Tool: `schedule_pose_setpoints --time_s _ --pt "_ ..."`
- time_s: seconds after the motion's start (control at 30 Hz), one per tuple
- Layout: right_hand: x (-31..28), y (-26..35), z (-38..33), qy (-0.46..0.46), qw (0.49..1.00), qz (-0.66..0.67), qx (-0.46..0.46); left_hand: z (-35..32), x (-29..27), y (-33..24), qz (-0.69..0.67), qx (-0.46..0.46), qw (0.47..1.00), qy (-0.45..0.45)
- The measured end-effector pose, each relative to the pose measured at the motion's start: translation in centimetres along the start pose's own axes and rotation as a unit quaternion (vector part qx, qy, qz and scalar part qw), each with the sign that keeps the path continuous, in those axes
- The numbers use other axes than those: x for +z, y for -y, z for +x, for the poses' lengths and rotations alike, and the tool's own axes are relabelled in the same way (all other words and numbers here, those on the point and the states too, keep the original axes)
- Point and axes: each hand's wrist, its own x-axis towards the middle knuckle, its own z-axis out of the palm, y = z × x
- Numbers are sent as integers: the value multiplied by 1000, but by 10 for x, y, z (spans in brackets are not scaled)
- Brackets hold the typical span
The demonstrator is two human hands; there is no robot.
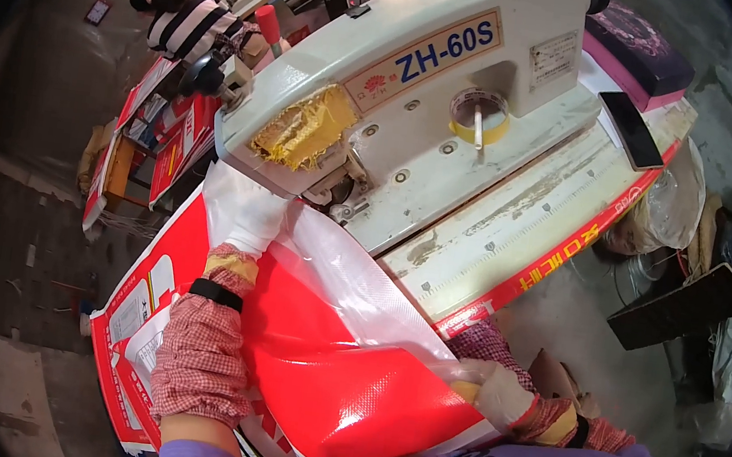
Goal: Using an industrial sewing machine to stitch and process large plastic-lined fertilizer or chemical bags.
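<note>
A red and white woven plastic sack [337, 389] lies across my lap and runs up to a large pale sewing machine [350, 62]. My left hand [244, 214], in a white glove, rests on the sack's upper part beside the machine's stitching end. Glare and the machine head hide its fingers, so their shape is unclear. Lower right, my gloved right hand [499, 398] is closed on the sack's edge, near the front of the machine table [482, 252]. Checked sleeve covers with dark bands wrap both forearms.
On the machine bed sits a roll of yellow tape [465, 131]. A phone [631, 131] and a dark box [639, 47] occupy the table's far right. A dark board [676, 308] stands beyond its right side. At the upper left, another person [194, 25] in stripes works near more red sacks [179, 151].
</note>
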Motion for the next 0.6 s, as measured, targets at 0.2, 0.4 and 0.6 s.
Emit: schedule_pose_setpoints --time_s 0.2,0.4,0.6 --pt "19 73 -24 -112 993 -20 -42 -12 14 5 -181 -74 981 0" --pt "21 80 -22 -123 936 -321 -81 -71 36 27 -278 -92 953 77" --pt "19 102 -29 64 797 -600 18 -59 17 2 -308 -160 916 203"
